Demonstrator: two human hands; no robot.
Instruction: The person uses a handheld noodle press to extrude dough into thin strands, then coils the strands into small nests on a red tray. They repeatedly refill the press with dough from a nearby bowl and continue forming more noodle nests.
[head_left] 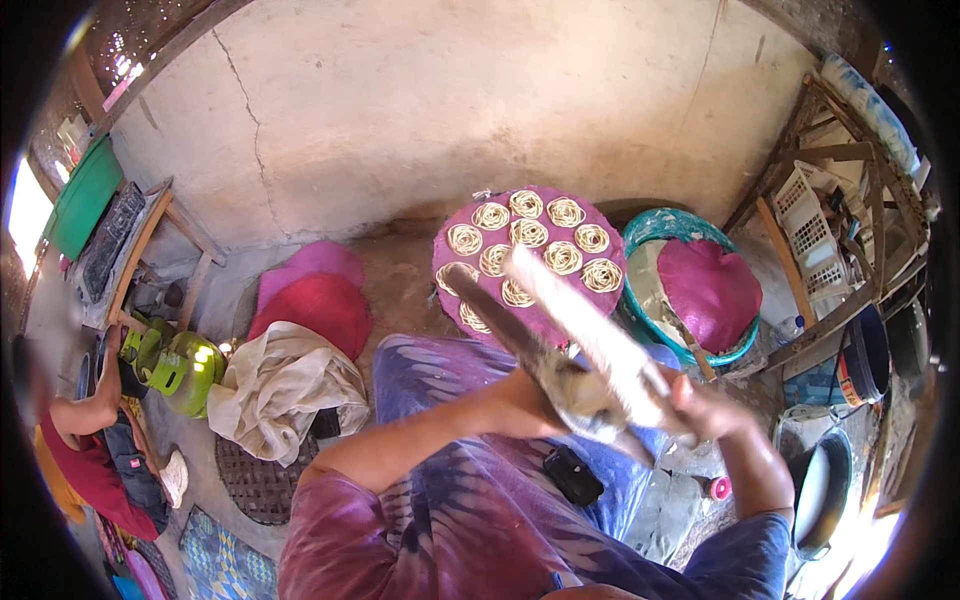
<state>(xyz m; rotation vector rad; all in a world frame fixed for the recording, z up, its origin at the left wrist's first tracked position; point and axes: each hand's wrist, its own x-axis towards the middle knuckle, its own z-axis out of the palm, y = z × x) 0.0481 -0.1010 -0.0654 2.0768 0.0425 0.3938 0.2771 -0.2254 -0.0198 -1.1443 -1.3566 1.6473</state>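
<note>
A pale, flour-white bar [585,325] and a dark wooden bar [498,318] cross my lap at a slant, both blurred by motion. They meet near a rounded, whitish part [590,395] whose kind I cannot make out. My left hand [528,402] is closed at the dark bar, its fingers partly hidden behind it. Closed around the lower end of the pale bar is my right hand [708,408], also smeared. Beyond the bars stands a round purple tray [455,218] carrying several coiled noodle nests [529,233]; the bars cover part of it.
Right of the tray, a teal basin [640,235] holds a purple round cover [705,285]. A wooden rack [840,152] stands at the far right. On the left are a white cloth [285,385], green gas cylinders [185,370] and another person [95,455]. A small black case [573,475] rests on my lap.
</note>
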